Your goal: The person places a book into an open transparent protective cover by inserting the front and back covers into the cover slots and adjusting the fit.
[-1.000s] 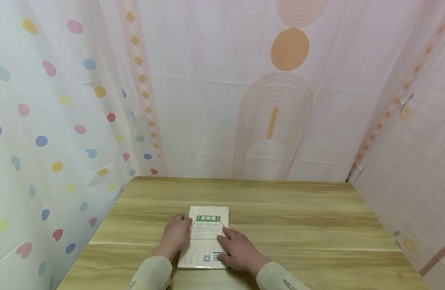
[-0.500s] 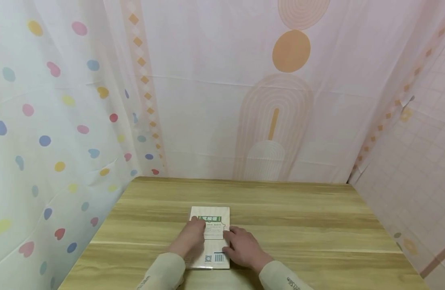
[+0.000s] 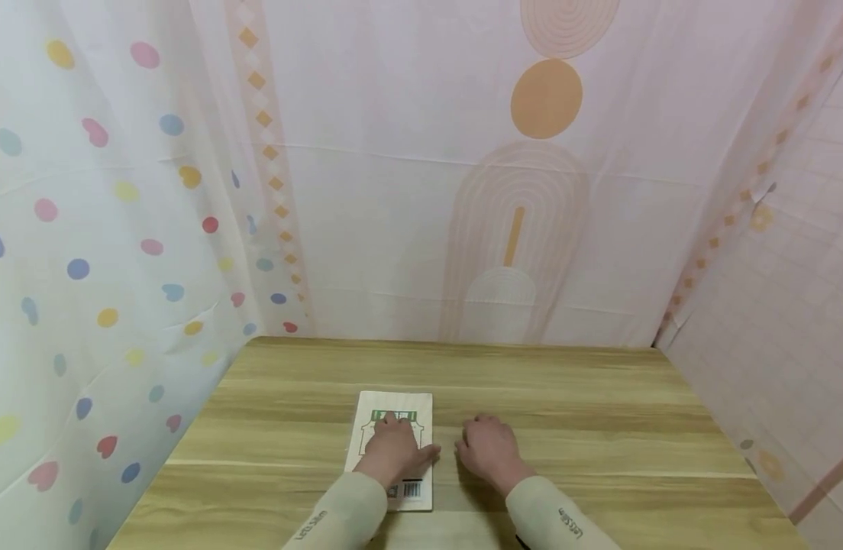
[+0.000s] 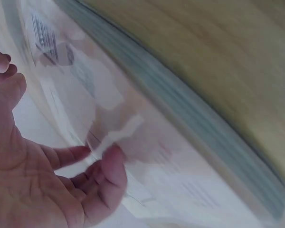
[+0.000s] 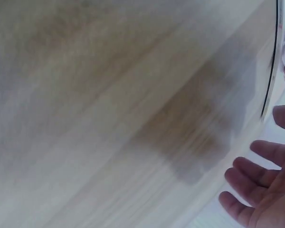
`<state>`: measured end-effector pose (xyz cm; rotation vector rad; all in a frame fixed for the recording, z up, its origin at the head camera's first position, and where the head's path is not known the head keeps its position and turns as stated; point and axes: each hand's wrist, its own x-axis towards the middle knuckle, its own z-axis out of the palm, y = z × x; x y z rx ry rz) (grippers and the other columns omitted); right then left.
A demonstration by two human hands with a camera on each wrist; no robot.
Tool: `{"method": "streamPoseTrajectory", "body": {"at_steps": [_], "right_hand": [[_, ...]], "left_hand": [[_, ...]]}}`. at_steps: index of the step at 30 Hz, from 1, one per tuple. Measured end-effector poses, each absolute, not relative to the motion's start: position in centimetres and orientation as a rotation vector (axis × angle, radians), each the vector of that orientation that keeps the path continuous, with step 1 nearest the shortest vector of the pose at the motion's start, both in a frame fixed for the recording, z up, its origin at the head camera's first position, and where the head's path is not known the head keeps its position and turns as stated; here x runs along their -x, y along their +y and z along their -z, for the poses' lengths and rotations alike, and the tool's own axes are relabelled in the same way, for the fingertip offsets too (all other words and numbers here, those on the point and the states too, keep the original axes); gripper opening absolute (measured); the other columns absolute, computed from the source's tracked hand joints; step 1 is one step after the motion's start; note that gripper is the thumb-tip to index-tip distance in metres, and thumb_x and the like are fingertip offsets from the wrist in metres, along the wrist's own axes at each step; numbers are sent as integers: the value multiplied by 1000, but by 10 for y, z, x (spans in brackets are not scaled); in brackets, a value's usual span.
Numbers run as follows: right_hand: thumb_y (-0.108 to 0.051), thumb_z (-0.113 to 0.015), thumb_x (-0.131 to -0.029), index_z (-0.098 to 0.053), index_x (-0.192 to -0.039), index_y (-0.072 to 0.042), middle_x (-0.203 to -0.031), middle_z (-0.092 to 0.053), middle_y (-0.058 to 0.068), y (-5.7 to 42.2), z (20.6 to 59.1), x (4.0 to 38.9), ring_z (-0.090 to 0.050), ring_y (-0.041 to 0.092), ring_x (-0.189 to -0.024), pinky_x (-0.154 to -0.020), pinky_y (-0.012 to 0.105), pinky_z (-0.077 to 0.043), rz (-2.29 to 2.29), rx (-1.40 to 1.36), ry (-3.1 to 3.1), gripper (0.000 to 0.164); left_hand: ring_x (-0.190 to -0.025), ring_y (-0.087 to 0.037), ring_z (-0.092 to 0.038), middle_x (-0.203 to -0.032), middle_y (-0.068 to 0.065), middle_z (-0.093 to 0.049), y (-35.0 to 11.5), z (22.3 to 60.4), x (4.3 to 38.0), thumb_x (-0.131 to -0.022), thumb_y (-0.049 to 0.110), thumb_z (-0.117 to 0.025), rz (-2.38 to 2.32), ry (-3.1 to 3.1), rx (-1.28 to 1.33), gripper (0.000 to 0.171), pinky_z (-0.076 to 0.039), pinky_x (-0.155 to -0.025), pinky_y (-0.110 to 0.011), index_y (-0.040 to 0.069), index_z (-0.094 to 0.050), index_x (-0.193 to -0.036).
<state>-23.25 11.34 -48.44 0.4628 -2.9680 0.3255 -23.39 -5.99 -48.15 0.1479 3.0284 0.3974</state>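
Note:
A cream paperback book [image 3: 413,493], with a green title band and a barcode, lies flat on the table. My left hand [image 3: 394,448] is over the middle of its cover, thumb reaching past the right edge. In the left wrist view the fingers [image 4: 113,166] are loosely bent close to the glossy cover [image 4: 156,156]; contact is hard to tell. The book's page edges [image 4: 185,107] run along the table there. Just right of the book, apart from it, is my right hand [image 3: 492,452]. Its relaxed, spread fingers [image 5: 247,178] hold nothing in the right wrist view.
The wood-grain table [image 3: 600,428] stretches around the book on all sides. A pale curtain [image 3: 387,229] with arch patterns hangs behind it. At the left is a dotted curtain [image 3: 119,267], and at the right a checked one [image 3: 799,305].
My left hand has moved right, from the book's left edge onto its cover. My right hand has come off the right edge and shifted right. The book stays in about the same place.

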Motion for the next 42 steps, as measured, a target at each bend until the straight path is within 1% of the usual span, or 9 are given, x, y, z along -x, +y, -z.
{"method": "streamPoseTrajectory", "body": {"at_steps": [3,8,12,17,20,27,29,36,42], "right_hand": [[-27,-61,-89,-69,-83,-5,-97,-67,17,116,482,233,-60,35,-91,-77,55,-52,-292,-414,-2982,24],[-26,-60,-90,-70,-97,-1,-107,-66,21,120,480,234,-58,39,-97,-81,58,-51,-354,-348,-2974,28],[-24,-59,-90,-67,-112,1,-115,-63,23,124,481,237,-57,41,-103,-84,59,-50,-435,-305,-2957,34],[-23,-58,-92,-65,-119,0,-120,-62,24,127,485,239,-55,40,-108,-88,59,-49,-488,-274,-2949,36],[-23,-58,-91,-65,-118,0,-121,-62,24,128,487,239,-55,40,-109,-89,59,-49,-520,-271,-2943,36],[-17,-58,-91,-65,-116,3,-119,-63,25,127,487,237,-55,41,-108,-89,57,-49,-653,-351,-2900,33],[-15,-56,-92,-65,-115,5,-116,-65,25,126,488,238,-56,40,-108,-90,56,-49,-711,-413,-2874,32],[-14,-48,-98,-65,-117,6,-109,-68,26,120,491,241,-60,38,-104,-88,56,-50,-941,-595,-2819,32],[-42,-31,-104,-45,-139,1,-125,-60,26,120,482,242,-52,40,-114,-97,60,-42,-1503,-176,-2828,58]], "left_hand": [[-94,-39,-52,-107,-31,-52,-54,482,233,-75,67,-61,-294,3050,-114,93,-60,-63,-46,-13,-55,-121],[-87,-35,-52,-102,-29,-53,-47,483,231,-72,66,-65,-164,3085,-100,91,-60,-55,-43,-13,-58,-117],[-81,-33,-57,-93,-27,-63,-44,481,234,-77,50,-67,-103,3110,-209,65,-57,-65,-41,-13,-68,-94],[-62,-23,-57,-70,-15,-66,-47,474,240,-81,13,-64,-316,3063,-363,21,-55,-61,-38,-6,-66,-73],[-59,-23,-56,-72,-14,-66,-51,472,243,-82,1,-59,-475,3011,-372,8,-55,-56,-38,-5,-64,-80],[-94,-36,-62,-120,-31,-61,-61,466,246,-97,4,-41,-919,2902,-379,40,-54,-84,-50,-11,-43,-134],[-76,-27,-65,-117,-31,-63,-63,465,247,-100,6,-38,-1048,2809,-382,46,-56,-76,-47,-9,-32,-143],[-110,-40,-55,-134,-33,-49,-60,460,245,-101,14,-40,-1468,2490,-376,53,-47,-94,-56,-2,-24,-149],[-92,-32,-66,-125,-35,-55,-60,444,250,-104,11,-31,-1972,2071,-383,55,-57,-80,-42,7,-7,-154]]}}
